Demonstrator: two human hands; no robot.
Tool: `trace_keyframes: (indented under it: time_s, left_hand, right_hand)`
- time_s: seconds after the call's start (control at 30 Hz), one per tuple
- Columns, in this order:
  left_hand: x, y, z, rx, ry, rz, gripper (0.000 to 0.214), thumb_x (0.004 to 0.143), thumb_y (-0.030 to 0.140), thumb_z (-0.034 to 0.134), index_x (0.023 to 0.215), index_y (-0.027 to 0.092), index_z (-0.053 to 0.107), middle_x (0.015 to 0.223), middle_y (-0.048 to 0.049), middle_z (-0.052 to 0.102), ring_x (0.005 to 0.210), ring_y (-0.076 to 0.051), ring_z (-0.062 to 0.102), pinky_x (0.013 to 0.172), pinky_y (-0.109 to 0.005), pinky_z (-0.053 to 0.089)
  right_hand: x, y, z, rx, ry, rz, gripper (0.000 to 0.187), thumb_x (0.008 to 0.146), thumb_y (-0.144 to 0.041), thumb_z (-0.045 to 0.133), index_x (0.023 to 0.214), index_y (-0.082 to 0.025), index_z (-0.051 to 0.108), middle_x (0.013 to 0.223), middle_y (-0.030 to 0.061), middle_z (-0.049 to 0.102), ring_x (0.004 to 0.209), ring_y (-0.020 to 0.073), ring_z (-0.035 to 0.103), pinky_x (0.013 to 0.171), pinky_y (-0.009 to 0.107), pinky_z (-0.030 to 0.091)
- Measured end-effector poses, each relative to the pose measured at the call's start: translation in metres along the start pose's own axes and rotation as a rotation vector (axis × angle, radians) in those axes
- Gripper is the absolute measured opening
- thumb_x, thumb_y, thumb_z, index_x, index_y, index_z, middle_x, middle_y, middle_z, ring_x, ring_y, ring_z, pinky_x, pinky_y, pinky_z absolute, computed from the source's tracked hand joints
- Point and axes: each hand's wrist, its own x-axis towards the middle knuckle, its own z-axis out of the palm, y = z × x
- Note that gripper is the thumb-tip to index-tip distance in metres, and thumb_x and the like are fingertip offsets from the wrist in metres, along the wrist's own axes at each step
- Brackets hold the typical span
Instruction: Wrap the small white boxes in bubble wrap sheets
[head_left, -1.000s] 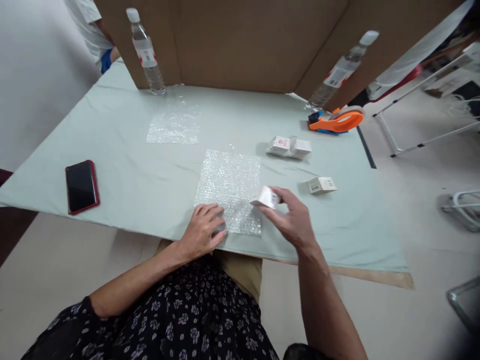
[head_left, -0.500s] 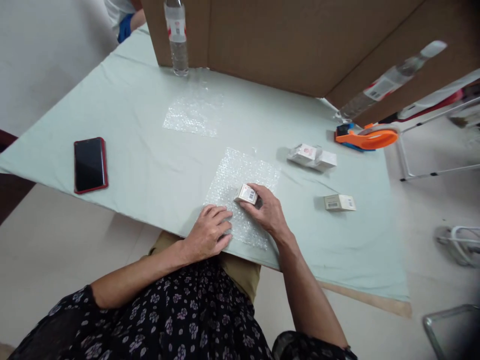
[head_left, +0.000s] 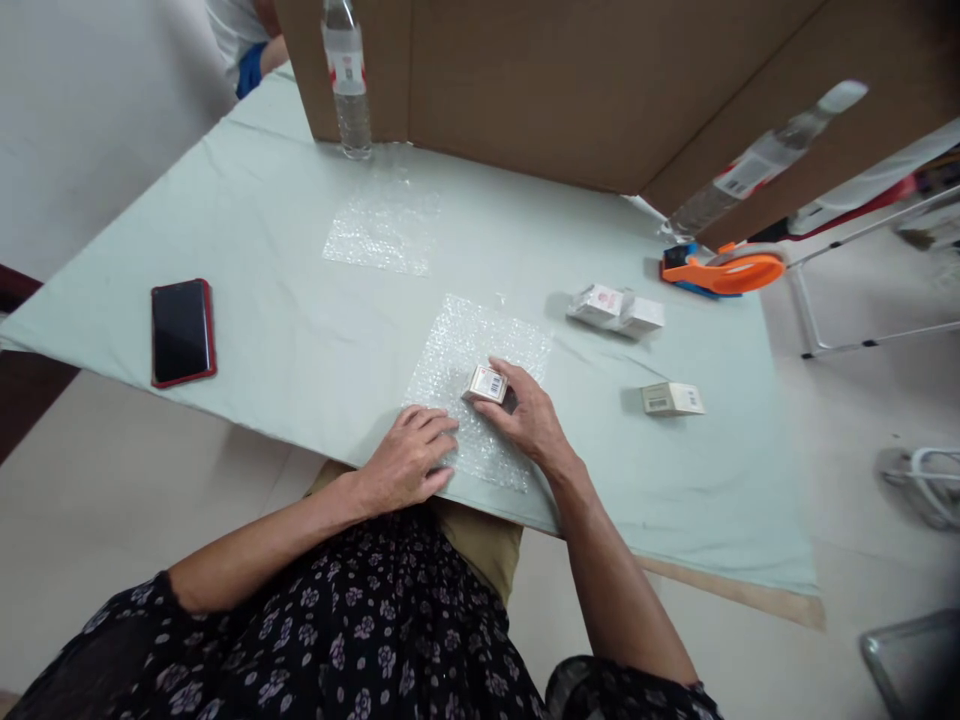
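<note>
My right hand [head_left: 529, 412] grips a small white box [head_left: 486, 384] with a barcode, its thumb and fingers on either side. The box rests on or just over a sheet of bubble wrap [head_left: 450, 345] near the table's front edge. On the sheet's lower left corner lies my left hand [head_left: 412, 452], fingers stretched out and holding nothing. To the right are two small boxes wrapped in clear plastic [head_left: 616, 310] and one unwrapped small box [head_left: 673, 399].
An orange tape dispenser [head_left: 724, 270] sits at the right edge. Two water bottles [head_left: 349, 95] [head_left: 757, 168] stand by a large cardboard box [head_left: 525, 90]. Another bubble wrap sheet [head_left: 379, 235] lies farther back, a phone [head_left: 182, 332] at left. A person's arm [head_left: 271, 55] shows behind.
The camera view has shifted slightly. Both hands and the box under the right hand keep nearly the same place on the bubble wrap.
</note>
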Motion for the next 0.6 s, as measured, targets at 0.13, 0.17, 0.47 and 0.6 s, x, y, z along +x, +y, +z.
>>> trace_keyframes:
  time_s: [0.13,0.17,0.47,0.6]
  left_hand:
    - [-0.001,-0.004,-0.009,0.053,-0.024,0.045,0.022,0.086,0.017,0.064,0.107,0.019,0.067,0.130,-0.0108,0.067,0.127,-0.029,0.056,0.111,-0.049,0.039]
    - [-0.001,-0.005,-0.011,0.076,-0.035,0.063,0.020,0.086,0.016,0.063,0.105,0.019,0.067,0.129,-0.0108,0.067,0.127,-0.029,0.056,0.111,-0.050,0.038]
    - [0.005,-0.010,-0.009,0.165,-0.022,0.146,0.013,0.089,0.011,0.054,0.085,0.018,0.064,0.112,-0.0096,0.073,0.110,-0.025,0.065,0.106,-0.047,0.042]
    - [0.012,-0.004,-0.017,0.024,0.069,0.068,0.005,0.088,0.017,0.059,0.087,0.019,0.064,0.107,-0.0087,0.074,0.104,-0.023,0.067,0.101,-0.043,0.046]
  right_hand:
    - [-0.028,-0.016,-0.016,-0.082,0.131,-0.039,0.056,0.089,-0.043,0.068,0.140,-0.025,0.054,0.141,0.0132,0.060,0.133,0.0325,0.054,0.111,0.055,0.044]
    - [-0.038,-0.022,-0.019,-0.108,0.125,-0.055,0.050,0.091,-0.042,0.067,0.137,-0.025,0.057,0.137,0.0125,0.063,0.130,0.0318,0.057,0.108,0.053,0.046]
    - [-0.091,-0.052,0.010,-0.380,-0.025,-0.221,0.018,0.096,-0.017,0.055,0.106,-0.021,0.071,0.117,0.0116,0.074,0.103,0.0279,0.067,0.085,0.044,0.050]
    - [-0.081,-0.050,0.009,-0.344,0.048,-0.203,0.022,0.097,-0.014,0.051,0.102,-0.022,0.071,0.106,0.0088,0.078,0.094,0.0236,0.070,0.081,0.039,0.051]
